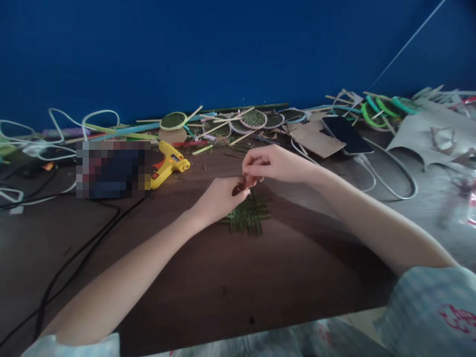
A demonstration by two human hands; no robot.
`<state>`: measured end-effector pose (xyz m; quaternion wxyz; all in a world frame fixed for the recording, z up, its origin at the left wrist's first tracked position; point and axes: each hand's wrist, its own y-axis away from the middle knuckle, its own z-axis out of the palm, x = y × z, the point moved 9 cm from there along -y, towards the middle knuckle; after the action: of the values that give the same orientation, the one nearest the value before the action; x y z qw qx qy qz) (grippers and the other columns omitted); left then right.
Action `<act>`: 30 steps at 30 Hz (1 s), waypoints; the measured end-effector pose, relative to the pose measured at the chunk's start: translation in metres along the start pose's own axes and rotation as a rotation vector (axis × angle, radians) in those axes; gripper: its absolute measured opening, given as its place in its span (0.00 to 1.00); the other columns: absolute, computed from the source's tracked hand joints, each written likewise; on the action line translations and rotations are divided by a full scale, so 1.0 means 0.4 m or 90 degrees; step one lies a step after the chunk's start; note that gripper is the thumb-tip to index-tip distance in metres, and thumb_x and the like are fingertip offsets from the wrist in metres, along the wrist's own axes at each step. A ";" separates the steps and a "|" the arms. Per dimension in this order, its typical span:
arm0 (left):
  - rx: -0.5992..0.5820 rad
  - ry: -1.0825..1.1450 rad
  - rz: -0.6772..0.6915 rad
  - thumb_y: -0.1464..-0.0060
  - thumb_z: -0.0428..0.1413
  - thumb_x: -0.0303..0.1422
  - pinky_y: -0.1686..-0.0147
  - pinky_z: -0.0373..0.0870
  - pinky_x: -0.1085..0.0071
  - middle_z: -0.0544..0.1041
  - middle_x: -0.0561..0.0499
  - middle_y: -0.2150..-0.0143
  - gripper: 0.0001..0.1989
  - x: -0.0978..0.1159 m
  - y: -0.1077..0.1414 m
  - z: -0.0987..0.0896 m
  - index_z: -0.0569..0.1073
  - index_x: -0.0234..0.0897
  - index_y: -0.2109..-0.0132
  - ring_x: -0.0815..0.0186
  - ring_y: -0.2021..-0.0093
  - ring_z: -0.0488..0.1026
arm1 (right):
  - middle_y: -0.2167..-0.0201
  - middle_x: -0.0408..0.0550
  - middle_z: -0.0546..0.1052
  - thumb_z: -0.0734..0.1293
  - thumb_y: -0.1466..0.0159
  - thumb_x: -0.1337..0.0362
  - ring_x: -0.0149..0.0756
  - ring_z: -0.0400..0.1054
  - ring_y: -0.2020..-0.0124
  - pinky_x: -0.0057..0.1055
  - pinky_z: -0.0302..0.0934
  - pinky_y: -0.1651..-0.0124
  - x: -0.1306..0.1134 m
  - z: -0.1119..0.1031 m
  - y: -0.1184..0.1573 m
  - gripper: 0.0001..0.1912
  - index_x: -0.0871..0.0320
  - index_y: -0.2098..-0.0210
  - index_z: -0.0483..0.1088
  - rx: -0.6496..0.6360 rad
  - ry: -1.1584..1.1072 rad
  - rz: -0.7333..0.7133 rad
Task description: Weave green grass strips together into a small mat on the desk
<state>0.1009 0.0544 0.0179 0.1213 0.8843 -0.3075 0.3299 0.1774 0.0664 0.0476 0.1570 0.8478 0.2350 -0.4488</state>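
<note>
A small woven mat of green leaf strips (251,214) lies on the brown table, just below my hands. My left hand (222,197) is closed, thumb and fingers pinched together at the mat's upper left edge. Beside it, slightly higher and to the right, my right hand (263,164) has its fingers curled inward, their tips close to those of my left hand. Whatever the fingertips hold is too small and dark to make out. Part of the mat is hidden by my left hand.
A yellow glue gun (168,164) lies left of my hands, with black cables (84,250) further left. Round woven pieces (253,118) and thin sticks line the blue wall (223,49). A phone (346,135) with a white cable (403,163) and cardboard (316,138) lie at the right.
</note>
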 end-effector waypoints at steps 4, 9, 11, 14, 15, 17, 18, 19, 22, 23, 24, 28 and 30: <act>-0.007 -0.007 -0.017 0.47 0.49 0.33 0.69 0.60 0.74 0.75 0.54 0.71 0.09 -0.010 -0.001 -0.004 0.73 0.37 0.68 0.70 0.72 0.68 | 0.70 0.46 0.74 0.63 0.45 0.64 0.31 0.66 0.70 0.29 0.58 0.66 0.042 -0.010 -0.008 0.06 0.59 0.67 0.68 0.014 0.145 0.041; -0.020 -0.015 -0.013 0.47 0.48 0.33 0.73 0.58 0.75 0.73 0.55 0.75 0.11 -0.015 -0.002 -0.010 0.75 0.37 0.69 0.72 0.76 0.64 | 0.69 0.45 0.69 0.66 0.51 0.65 0.31 0.62 0.70 0.27 0.53 0.70 0.085 0.009 -0.008 0.12 0.58 0.65 0.67 -0.017 0.285 0.094; -0.024 -0.011 -0.012 0.48 0.48 0.33 0.73 0.58 0.75 0.74 0.55 0.74 0.11 -0.016 -0.002 -0.011 0.75 0.37 0.69 0.72 0.76 0.64 | 0.69 0.45 0.69 0.66 0.51 0.65 0.30 0.62 0.70 0.26 0.53 0.70 0.086 0.019 -0.007 0.13 0.58 0.64 0.66 -0.032 0.283 0.096; -0.027 -0.007 -0.013 0.48 0.49 0.33 0.72 0.58 0.75 0.75 0.54 0.72 0.11 -0.017 -0.003 -0.010 0.75 0.37 0.68 0.72 0.75 0.65 | 0.69 0.44 0.68 0.65 0.50 0.65 0.30 0.61 0.70 0.26 0.52 0.71 0.086 0.027 -0.006 0.14 0.58 0.63 0.64 -0.043 0.267 0.100; -0.029 -0.007 -0.013 0.48 0.49 0.33 0.72 0.58 0.75 0.75 0.54 0.72 0.11 -0.017 -0.003 -0.010 0.75 0.37 0.67 0.71 0.75 0.65 | 0.69 0.45 0.68 0.65 0.50 0.64 0.30 0.61 0.71 0.26 0.51 0.71 0.088 0.029 -0.005 0.14 0.57 0.63 0.64 -0.046 0.262 0.103; -0.031 -0.009 -0.014 0.48 0.49 0.33 0.72 0.58 0.75 0.76 0.53 0.71 0.11 -0.017 -0.003 -0.009 0.76 0.37 0.67 0.71 0.74 0.67 | 0.69 0.45 0.68 0.66 0.50 0.62 0.30 0.61 0.71 0.26 0.51 0.71 0.090 0.032 -0.005 0.15 0.57 0.63 0.63 -0.049 0.258 0.106; -0.031 -0.009 -0.014 0.48 0.49 0.33 0.71 0.59 0.75 0.76 0.53 0.71 0.11 -0.017 -0.003 -0.009 0.75 0.37 0.67 0.70 0.73 0.68 | 0.69 0.45 0.68 0.67 0.51 0.61 0.30 0.61 0.71 0.26 0.51 0.71 0.091 0.033 -0.006 0.16 0.57 0.63 0.63 -0.048 0.259 0.105; -0.031 -0.009 -0.013 0.48 0.49 0.33 0.70 0.59 0.74 0.76 0.53 0.71 0.11 -0.017 -0.004 -0.008 0.75 0.37 0.67 0.70 0.72 0.68 | 0.69 0.44 0.67 0.67 0.51 0.61 0.30 0.61 0.71 0.26 0.51 0.71 0.091 0.034 -0.006 0.16 0.58 0.63 0.63 -0.046 0.261 0.104; -0.029 -0.007 -0.010 0.48 0.49 0.33 0.69 0.60 0.74 0.76 0.53 0.71 0.11 -0.019 -0.004 -0.008 0.75 0.37 0.67 0.69 0.71 0.69 | 0.69 0.44 0.67 0.67 0.51 0.62 0.30 0.60 0.71 0.26 0.50 0.71 0.092 0.037 -0.006 0.16 0.58 0.64 0.63 -0.041 0.264 0.100; -0.029 -0.006 -0.009 0.48 0.49 0.33 0.69 0.60 0.74 0.76 0.53 0.70 0.11 -0.019 -0.004 -0.008 0.75 0.37 0.67 0.69 0.71 0.69 | 0.69 0.44 0.66 0.67 0.51 0.63 0.30 0.60 0.71 0.26 0.50 0.71 0.092 0.038 -0.007 0.15 0.58 0.64 0.63 -0.041 0.262 0.099; -0.029 -0.007 -0.008 0.48 0.49 0.33 0.69 0.60 0.74 0.77 0.53 0.70 0.10 -0.020 -0.004 -0.007 0.75 0.37 0.67 0.69 0.71 0.69 | 0.69 0.44 0.66 0.67 0.51 0.63 0.30 0.60 0.71 0.26 0.50 0.71 0.092 0.039 -0.007 0.15 0.58 0.64 0.62 -0.042 0.259 0.099; -0.028 -0.010 -0.008 0.48 0.49 0.32 0.70 0.60 0.74 0.77 0.53 0.70 0.11 -0.020 -0.003 -0.009 0.76 0.38 0.66 0.70 0.72 0.69 | 0.69 0.44 0.66 0.67 0.51 0.63 0.30 0.60 0.70 0.26 0.50 0.70 0.093 0.040 -0.008 0.16 0.58 0.64 0.62 -0.047 0.253 0.106; -0.030 -0.012 -0.011 0.48 0.49 0.33 0.70 0.60 0.74 0.77 0.53 0.70 0.11 -0.020 -0.003 -0.009 0.76 0.38 0.66 0.70 0.72 0.69 | 0.69 0.44 0.65 0.67 0.51 0.63 0.30 0.59 0.70 0.26 0.50 0.70 0.091 0.040 -0.008 0.16 0.58 0.64 0.61 -0.047 0.251 0.107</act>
<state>0.0950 0.0606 0.0154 0.1419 0.8867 -0.3089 0.3133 0.1826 0.0708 0.0082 0.1760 0.9295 0.2058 -0.2503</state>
